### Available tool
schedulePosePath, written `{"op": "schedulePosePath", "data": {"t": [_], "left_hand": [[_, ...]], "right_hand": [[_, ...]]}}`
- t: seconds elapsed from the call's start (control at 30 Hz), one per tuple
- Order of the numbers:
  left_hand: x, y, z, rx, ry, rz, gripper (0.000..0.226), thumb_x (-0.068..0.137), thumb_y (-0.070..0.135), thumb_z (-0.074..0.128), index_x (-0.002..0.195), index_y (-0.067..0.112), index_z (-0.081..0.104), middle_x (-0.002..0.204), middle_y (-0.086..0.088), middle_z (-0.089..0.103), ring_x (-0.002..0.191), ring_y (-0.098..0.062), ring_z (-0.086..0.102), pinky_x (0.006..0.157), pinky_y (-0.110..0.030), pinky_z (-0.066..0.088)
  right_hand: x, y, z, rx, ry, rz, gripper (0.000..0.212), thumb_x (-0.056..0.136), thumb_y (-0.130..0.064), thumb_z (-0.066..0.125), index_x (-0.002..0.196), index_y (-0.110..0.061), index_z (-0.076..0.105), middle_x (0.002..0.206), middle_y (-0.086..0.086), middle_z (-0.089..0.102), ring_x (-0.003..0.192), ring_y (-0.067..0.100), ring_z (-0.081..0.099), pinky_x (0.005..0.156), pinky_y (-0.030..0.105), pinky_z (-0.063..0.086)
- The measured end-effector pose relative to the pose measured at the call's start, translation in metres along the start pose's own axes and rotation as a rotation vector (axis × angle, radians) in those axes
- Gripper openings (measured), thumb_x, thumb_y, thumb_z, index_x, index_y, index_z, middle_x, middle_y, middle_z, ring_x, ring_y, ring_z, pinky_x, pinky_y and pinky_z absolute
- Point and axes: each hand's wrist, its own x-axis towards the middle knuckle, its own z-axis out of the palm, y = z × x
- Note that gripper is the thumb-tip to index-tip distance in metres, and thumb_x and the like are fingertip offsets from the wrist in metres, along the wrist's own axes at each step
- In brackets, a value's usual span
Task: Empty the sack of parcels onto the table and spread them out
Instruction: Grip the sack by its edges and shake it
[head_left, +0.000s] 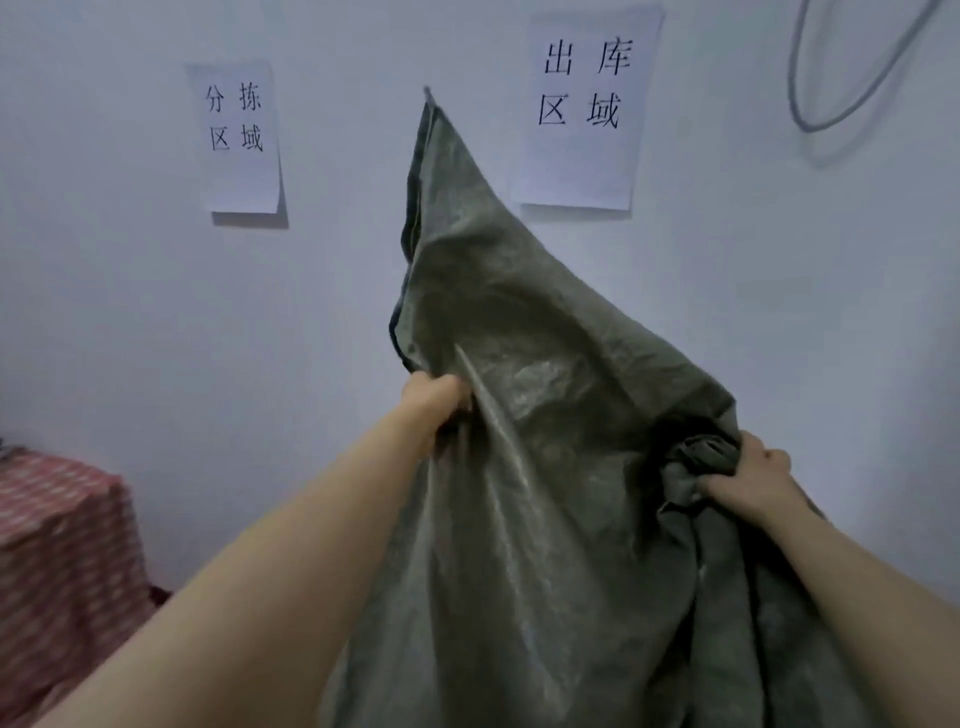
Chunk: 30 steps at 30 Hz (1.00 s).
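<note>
The sack (519, 467) runs off the bottom edge, so its lower end and anything inside it cannot be seen. The left hand (436, 400) has its fingers buried in a fold of the fabric, and the fingertips of the right hand (748, 483) are tucked into a bunched wad. Both forearms are cut by the bottom edge. At the left edge a red-and-white patterned cloth (57, 545) is blurred and cropped, and what it covers is hidden. The grey cable (831, 114) loop leaves through the top edge.

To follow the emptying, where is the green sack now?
In the head view the green sack is raised at centre before the white wall, gripped by the left hand and the right hand.
</note>
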Motion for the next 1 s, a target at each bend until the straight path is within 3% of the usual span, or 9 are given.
{"op": "schedulePosePath", "data": {"t": [0.17,0.33,0.4,0.47,0.63,0.73,0.8,0.9,1.0], "left_hand": [[0.011,-0.075,-0.002,0.25,-0.068,-0.033,0.059,0.076,0.009,0.07,0.131,0.006,0.05,0.126,-0.016,0.057,0.113,-0.034,0.056,0.097,-0.044,0.049],[0.008,-0.075,-0.009,0.25,0.032,0.027,0.076,0.077,0.027,0.075,0.14,0.008,0.036,0.131,-0.004,0.053,0.118,-0.03,0.053,0.097,-0.037,0.047],[-0.001,-0.071,-0.015,0.024,0.158,0.008,0.105,0.074,0.029,0.076,0.15,0.012,0.006,0.141,-0.011,0.042,0.122,-0.032,0.05,0.101,-0.044,0.045],[-0.013,-0.06,-0.018,-0.147,0.322,0.07,0.097,0.085,0.027,0.065,0.152,0.024,-0.006,0.147,-0.012,0.029,0.122,-0.031,0.047,0.1,-0.039,0.042],[-0.04,0.003,-0.034,-0.636,0.527,0.29,0.05,0.097,0.038,0.043,0.145,0.039,0.032,0.145,-0.006,0.021,0.128,-0.025,0.037,0.113,-0.045,0.03],[-0.048,0.024,-0.038,-0.256,0.398,0.403,0.071,0.088,0.049,0.059,0.147,0.046,0.02,0.156,0.001,-0.002,0.145,-0.024,0.01,0.115,-0.041,0.023],[-0.05,0.02,-0.038,0.124,0.323,0.424,0.087,0.087,0.022,0.064,0.147,0.049,0.008,0.157,0.003,-0.01,0.146,-0.028,0.008,0.108,-0.038,0.033],[-0.051,-0.011,-0.036,0.541,0.112,0.494,0.074,0.089,-0.007,0.045,0.147,0.035,0.031,0.154,0.0,0.027,0.138,-0.026,0.034,0.104,-0.028,0.036],[-0.062,-0.057,-0.028,0.838,-0.406,0.249,0.06,0.089,0.013,0.059,0.144,0.025,0.04,0.15,0.001,0.039,0.137,-0.02,0.037,0.109,-0.024,0.031]], "right_hand": [[0.001,0.028,0.038,-0.125,-0.229,0.042,0.116,0.06,-0.046,0.078,0.151,-0.014,0.013,0.148,0.021,0.023,0.137,0.036,0.028,0.108,0.039,0.033],[0.015,0.034,0.04,-0.091,-0.241,-0.047,0.128,0.058,-0.033,0.088,0.152,-0.026,0.001,0.145,0.023,0.032,0.131,0.039,0.039,0.106,0.041,0.039],[0.018,0.033,0.038,-0.089,-0.194,-0.098,0.116,0.069,-0.028,0.082,0.152,-0.034,-0.001,0.143,0.023,0.038,0.127,0.039,0.045,0.103,0.041,0.041],[0.017,0.029,0.036,-0.123,-0.167,-0.146,0.098,0.079,-0.026,0.072,0.152,-0.034,0.006,0.141,0.022,0.045,0.125,0.038,0.048,0.101,0.039,0.041],[0.011,0.022,0.046,-0.225,-0.148,-0.144,0.055,0.09,-0.026,0.054,0.142,-0.022,0.041,0.136,0.018,0.053,0.127,0.034,0.046,0.103,0.033,0.039],[0.004,0.021,0.05,-0.15,-0.186,-0.072,0.057,0.086,-0.023,0.053,0.141,-0.029,0.043,0.136,0.022,0.048,0.127,0.036,0.043,0.106,0.038,0.039],[-0.005,0.019,0.05,-0.084,-0.213,-0.064,0.056,0.084,-0.022,0.054,0.138,-0.031,0.047,0.138,0.023,0.043,0.126,0.036,0.042,0.104,0.036,0.039],[-0.021,0.014,0.048,-0.082,-0.272,-0.14,0.051,0.085,-0.022,0.056,0.134,-0.035,0.05,0.141,0.021,0.041,0.131,0.036,0.035,0.104,0.034,0.035],[-0.036,0.015,0.05,-0.197,-0.363,-0.217,0.091,0.055,-0.044,0.059,0.143,-0.032,0.04,0.148,0.016,0.035,0.139,0.032,0.024,0.109,0.031,0.027]]}}
